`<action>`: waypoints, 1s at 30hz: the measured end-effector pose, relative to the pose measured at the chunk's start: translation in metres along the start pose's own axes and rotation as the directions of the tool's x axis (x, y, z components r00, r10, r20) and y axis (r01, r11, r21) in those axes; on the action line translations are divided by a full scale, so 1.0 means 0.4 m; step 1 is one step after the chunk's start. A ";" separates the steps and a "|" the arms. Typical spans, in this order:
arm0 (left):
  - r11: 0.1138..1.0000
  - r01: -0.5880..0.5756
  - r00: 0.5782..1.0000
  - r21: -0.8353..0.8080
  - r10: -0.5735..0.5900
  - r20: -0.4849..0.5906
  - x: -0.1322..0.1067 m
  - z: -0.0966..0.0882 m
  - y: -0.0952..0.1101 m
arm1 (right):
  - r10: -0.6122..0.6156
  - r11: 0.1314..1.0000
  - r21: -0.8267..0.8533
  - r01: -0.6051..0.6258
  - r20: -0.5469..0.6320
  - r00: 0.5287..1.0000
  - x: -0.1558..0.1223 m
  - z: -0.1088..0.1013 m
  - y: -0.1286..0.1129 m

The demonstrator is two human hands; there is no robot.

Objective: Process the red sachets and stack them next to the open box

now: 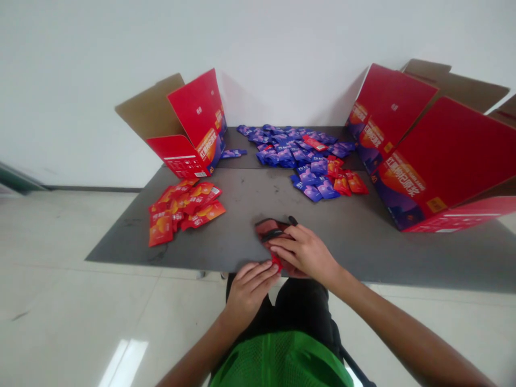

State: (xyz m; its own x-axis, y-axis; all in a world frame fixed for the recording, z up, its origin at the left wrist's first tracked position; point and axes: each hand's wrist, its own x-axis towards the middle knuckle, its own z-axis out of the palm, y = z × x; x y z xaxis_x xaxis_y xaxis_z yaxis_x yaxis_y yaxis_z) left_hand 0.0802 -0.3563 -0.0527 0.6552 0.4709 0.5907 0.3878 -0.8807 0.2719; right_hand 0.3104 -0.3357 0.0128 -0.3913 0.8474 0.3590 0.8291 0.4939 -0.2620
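While the left hand (252, 287) pinches a red packet (276, 262), the right hand (308, 252) grips a pouch (265, 228).

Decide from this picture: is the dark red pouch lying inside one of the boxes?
No, the dark red pouch is at the near edge of the table, with the right hand on it, apart from the boxes.

I see an open red box (183, 156) at left, a white wall (282, 59) behind the grey desk (245, 199), shiny pale floor (72, 301) below.
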 end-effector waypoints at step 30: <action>0.996 0.033 0.999 -0.083 -0.036 -0.034 0.013 -0.005 0.004 | -0.034 0.999 -0.027 0.034 -0.005 0.999 -0.027 -0.016 -0.028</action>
State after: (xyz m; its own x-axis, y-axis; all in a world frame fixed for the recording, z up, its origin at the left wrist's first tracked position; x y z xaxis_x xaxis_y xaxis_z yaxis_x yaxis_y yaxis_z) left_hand 0.0831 -0.3552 -0.0478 0.6181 0.5003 0.6063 0.3541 -0.8658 0.3535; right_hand 0.3080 -0.3515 0.0177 -0.4173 0.8290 0.3723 0.8259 0.5169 -0.2251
